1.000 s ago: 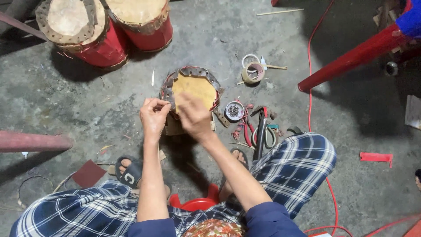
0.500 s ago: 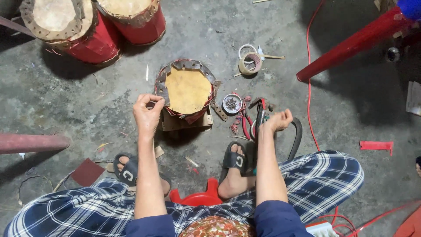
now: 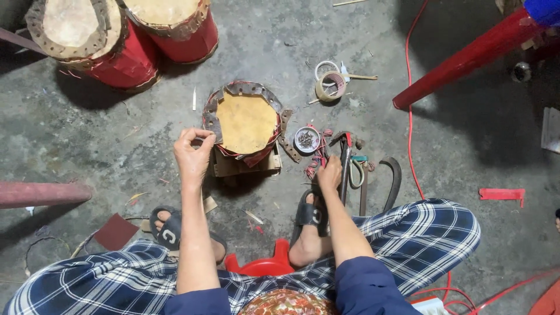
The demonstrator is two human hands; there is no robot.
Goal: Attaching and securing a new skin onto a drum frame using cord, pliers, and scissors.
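Note:
A small red drum (image 3: 246, 123) with a tan skin and a ragged leather rim sits on a wooden block on the concrete floor in front of me. My left hand (image 3: 193, 153) is raised just left of the drum, thumb and fingers pinched together near its rim; whether something small is in the pinch I cannot tell. My right hand (image 3: 330, 174) reaches down to the floor at a pile of hand tools (image 3: 349, 160), fingers closing around the handle of the red-handled pliers. A small round tin of nails (image 3: 306, 139) lies between the drum and the tools.
Two larger red drums (image 3: 87, 41) (image 3: 175, 26) stand at the back left. Tape rolls (image 3: 330, 81) lie behind the tools. A red cable (image 3: 408, 116), a red pole (image 3: 466, 58) at right and another pole (image 3: 41, 193) at left cross the floor. I sit on a red stool (image 3: 262, 267).
My right hand left the drum skin, swung right and dropped to the tool pile. My left hand stayed pinched by the drum's left rim.

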